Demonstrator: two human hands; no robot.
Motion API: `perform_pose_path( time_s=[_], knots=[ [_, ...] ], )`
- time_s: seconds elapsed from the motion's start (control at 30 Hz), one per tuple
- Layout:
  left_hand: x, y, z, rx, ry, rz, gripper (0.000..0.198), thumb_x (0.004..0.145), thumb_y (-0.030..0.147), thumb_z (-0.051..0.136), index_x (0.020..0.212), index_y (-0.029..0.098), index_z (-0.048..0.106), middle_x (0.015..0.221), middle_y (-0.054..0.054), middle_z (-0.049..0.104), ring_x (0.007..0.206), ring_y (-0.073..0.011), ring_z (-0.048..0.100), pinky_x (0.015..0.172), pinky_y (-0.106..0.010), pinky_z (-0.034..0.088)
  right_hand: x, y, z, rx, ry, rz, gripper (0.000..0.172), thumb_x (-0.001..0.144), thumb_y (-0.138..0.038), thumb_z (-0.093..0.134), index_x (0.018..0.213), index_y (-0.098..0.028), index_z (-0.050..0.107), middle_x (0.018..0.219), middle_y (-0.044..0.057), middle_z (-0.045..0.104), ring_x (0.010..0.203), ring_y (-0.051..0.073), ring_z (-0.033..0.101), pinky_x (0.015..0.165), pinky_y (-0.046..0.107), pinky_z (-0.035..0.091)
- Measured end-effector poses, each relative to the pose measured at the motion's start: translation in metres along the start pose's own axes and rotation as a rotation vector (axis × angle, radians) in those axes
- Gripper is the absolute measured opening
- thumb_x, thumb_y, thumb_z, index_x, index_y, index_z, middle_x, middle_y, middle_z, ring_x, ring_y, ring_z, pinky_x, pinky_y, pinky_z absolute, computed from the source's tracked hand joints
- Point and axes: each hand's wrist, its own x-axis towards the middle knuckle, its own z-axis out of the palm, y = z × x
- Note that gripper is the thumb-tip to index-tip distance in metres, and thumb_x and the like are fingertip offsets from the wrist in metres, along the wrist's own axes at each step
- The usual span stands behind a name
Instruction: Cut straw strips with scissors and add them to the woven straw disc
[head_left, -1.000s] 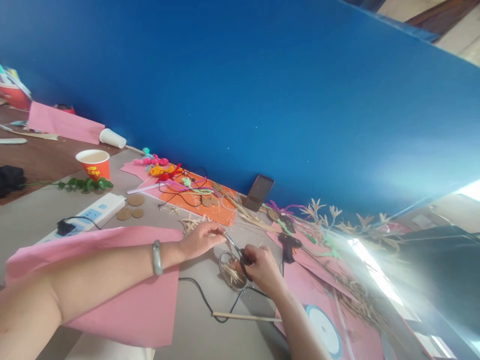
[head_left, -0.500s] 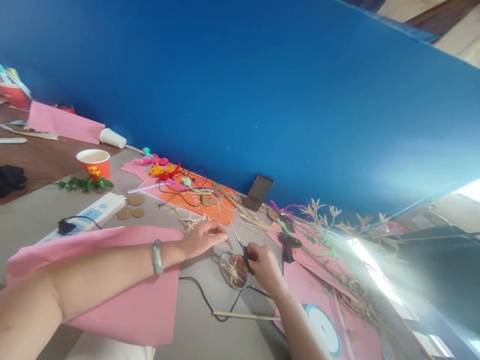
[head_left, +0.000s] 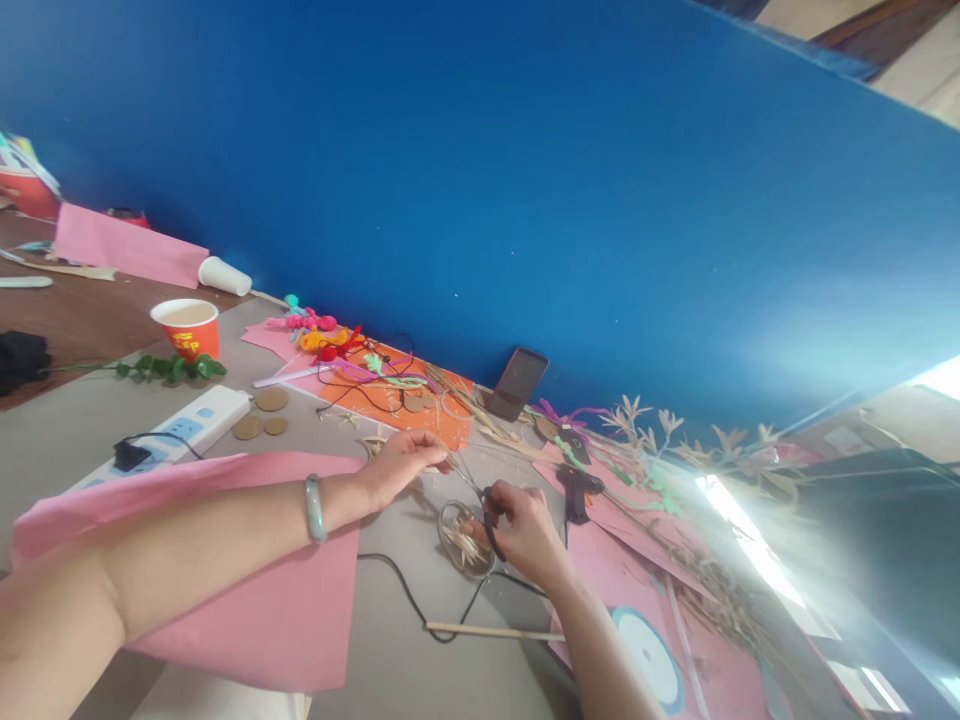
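My right hand (head_left: pixel 525 525) grips black-handled scissors (head_left: pixel 491 510), with fingers through the loops. The blades point up and left, apart, to the fingertips of my left hand (head_left: pixel 405 465). That hand is closed in a pinch on a thin straw-coloured strip (head_left: pixel 454 463), mostly hidden by the fingers and blades. Just below the scissors stands a small clear bowl (head_left: pixel 466 562) holding several pale cut pieces, partly covered by my right hand. More pale scraps lie behind my left hand.
Pink paper (head_left: pixel 292 610) lies under my left forearm. A power strip (head_left: pixel 199 420), red paper cup (head_left: pixel 187 330) and cork discs (head_left: pixel 271 400) are to the left. A phone (head_left: pixel 517 383) leans on the blue wall. A glue gun (head_left: pixel 577 492) and black cable (head_left: pixel 397 575) lie nearby.
The scissor blades have opened and turned a little. My left hand has shifted slightly left and up, and its strip now lies close to the blades.
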Motion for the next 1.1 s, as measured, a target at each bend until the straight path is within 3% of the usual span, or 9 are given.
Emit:
perform_pose_path(
  time_s=[1.1],
  knots=[
    [-0.0046,0.0043,0.0035,0.019,0.01,-0.05,0.017,0.073,0.031,0.064,0.072,0.016,0.057,0.068,-0.003,0.068,0.069,-0.0141,0.063,0.063,-0.024,0.043,0.0,0.0019,0.0036,-0.072,0.074,0.012,0.03,0.07,-0.041,0.06,0.053,-0.02,0.046,0.051,-0.002,0.054,0.053,0.012,0.042,0.062,0.025,0.031]
  ],
)
